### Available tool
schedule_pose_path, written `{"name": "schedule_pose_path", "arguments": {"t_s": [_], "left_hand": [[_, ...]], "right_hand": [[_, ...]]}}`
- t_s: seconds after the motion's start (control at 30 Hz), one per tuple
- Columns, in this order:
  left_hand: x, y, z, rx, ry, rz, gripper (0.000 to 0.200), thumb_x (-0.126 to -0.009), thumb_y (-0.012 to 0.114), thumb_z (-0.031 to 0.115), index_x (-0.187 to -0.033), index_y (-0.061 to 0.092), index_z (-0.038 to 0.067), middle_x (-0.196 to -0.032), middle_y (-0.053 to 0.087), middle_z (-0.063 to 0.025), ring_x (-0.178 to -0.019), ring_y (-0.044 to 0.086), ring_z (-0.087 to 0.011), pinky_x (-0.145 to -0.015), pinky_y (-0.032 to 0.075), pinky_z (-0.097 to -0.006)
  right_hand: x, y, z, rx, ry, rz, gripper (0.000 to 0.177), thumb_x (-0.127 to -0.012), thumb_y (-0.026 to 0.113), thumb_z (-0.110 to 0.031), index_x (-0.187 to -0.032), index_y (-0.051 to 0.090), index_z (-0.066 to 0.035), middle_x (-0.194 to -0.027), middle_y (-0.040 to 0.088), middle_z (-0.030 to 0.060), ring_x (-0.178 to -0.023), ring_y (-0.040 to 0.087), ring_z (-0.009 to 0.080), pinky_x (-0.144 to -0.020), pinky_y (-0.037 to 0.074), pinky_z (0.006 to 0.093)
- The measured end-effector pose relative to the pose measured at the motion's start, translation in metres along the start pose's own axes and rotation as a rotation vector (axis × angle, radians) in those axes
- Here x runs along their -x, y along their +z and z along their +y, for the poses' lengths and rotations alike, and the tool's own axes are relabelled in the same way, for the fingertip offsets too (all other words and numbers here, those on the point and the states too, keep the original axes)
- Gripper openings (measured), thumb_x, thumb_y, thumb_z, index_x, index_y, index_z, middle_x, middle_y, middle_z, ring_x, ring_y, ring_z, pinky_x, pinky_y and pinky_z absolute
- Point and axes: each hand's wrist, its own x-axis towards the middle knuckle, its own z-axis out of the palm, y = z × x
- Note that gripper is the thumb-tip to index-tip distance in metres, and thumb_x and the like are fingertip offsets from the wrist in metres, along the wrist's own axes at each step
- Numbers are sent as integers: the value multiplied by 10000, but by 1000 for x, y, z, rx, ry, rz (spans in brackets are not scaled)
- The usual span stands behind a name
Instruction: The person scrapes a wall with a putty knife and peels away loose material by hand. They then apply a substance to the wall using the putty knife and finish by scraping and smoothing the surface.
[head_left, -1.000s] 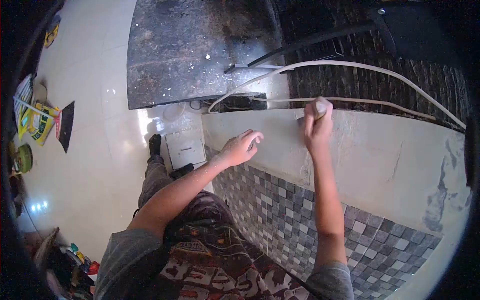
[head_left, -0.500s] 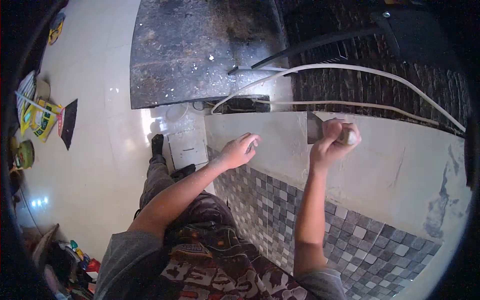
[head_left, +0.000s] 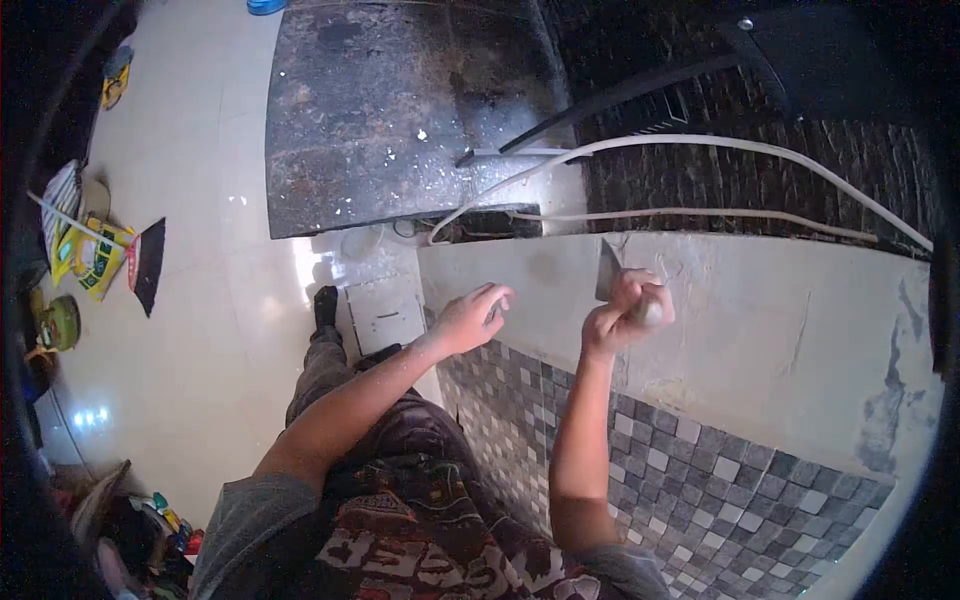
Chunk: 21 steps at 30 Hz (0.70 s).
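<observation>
My right hand [head_left: 628, 312] is closed around the handle of a putty knife [head_left: 607, 270]. Its flat metal blade points up and to the left, over the pale, smooth wall strip [head_left: 740, 320] near that strip's upper edge. To the left, my left hand [head_left: 472, 318] is held in front of the same strip with its fingers curled inward. A small greyish patch shows between those fingers, and I cannot tell what it is.
Grey mosaic tiles [head_left: 700, 480] cover the wall below the pale strip. A white cable [head_left: 720, 142] arches above it. A dark, speckled tabletop [head_left: 360, 120] stands at the upper left. A broom [head_left: 146, 266] and yellow bag [head_left: 97, 258] are on the light floor.
My right hand has moved left and slightly down with the putty knife, whose blade now appears narrower. My left hand stays curled in nearly the same place. The whole view has shifted slightly.
</observation>
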Motion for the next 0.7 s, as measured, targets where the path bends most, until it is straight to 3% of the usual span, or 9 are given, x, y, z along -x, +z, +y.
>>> {"name": "schedule_pose_path", "arguments": {"t_s": [0.1, 0.13, 0.23, 0.3, 0.43, 0.53, 0.6, 0.7], "left_hand": [[4, -5, 6, 43, -33, -32, 307, -904, 582, 110, -1210, 553, 115, -1097, 630, -63, -878, 671, -247, -789, 533, -403], [2, -6, 9, 25, -28, -56, 318, -904, 579, 106, -1221, 553, 116, -1113, 628, -70, -895, 674, -256, -797, 537, -404], [-1, -4, 12, -54, 35, -30, 353, -905, 573, 100, -1256, 551, 119, -1169, 620, -88, -953, 677, -287, -820, 549, -409], [-11, -1, 9, -145, 170, 58, 380, -903, 574, 102, -1282, 548, 122, -1218, 612, -96, -1000, 673, -314, -836, 556, -413], [-51, -3, 27, -235, 304, 32, 510, -875, 593, 107, -1378, 512, 120, -1365, 555, -97, -1065, 655, -354, -857, 561, -433], [-77, -4, 60, -299, 423, 24, 611, -848, 584, 81, -1448, 471, 107, -1445, 505, -113, -1022, 668, -375, -855, 564, -430], [-90, -3, 79, -382, 425, -47, 686, -840, 582, 69, -1503, 413, 119, -1494, 460, -99, -937, 693, -367, -792, 586, -420], [-104, 7, 84, -598, 494, -98, 799, -833, 615, 104, -1564, 293, 93, -1554, 363, -70, -1081, 664, -316, -741, 604, -428]], "right_hand": [[3, 3, -3, 55, 273, 58, 148, -1001, 584, -115, -940, 567, 19, -891, 602, 144, -863, 586, 219, -780, 470, 323], [8, -3, -2, 133, 339, -30, 166, -994, 590, -121, -887, 582, 6, -899, 601, 148, -843, 578, 266, -786, 459, 347], [41, -21, -18, 116, 332, -103, 106, -978, 596, -95, -926, 584, -4, -905, 600, 161, -824, 567, 320, -800, 461, 384], [67, -32, -32, 150, 191, -224, 83, -1017, 524, -37, -1069, 459, -28, -910, 543, 75, -753, 503, 140, -680, 435, 270], [139, -45, -67, 285, 451, -204, 74, -990, 555, -28, -1048, 511, -12, -920, 560, 104, -798, 547, 188, -742, 468, 320], [181, -58, -95, 300, 713, -145, 200, -962, 623, -102, -1129, 574, -3, -978, 649, 213, -908, 671, 355, -818, 519, 397], [200, -68, -110, 330, 782, -132, 212, -964, 630, -107, -1138, 569, -2, -996, 656, 214, -922, 679, 347, -836, 521, 392], [201, -80, -127, 355, 820, -66, 223, -967, 633, -109, -1152, 560, -8, -997, 659, 194, -925, 686, 305, -837, 524, 382]]}}
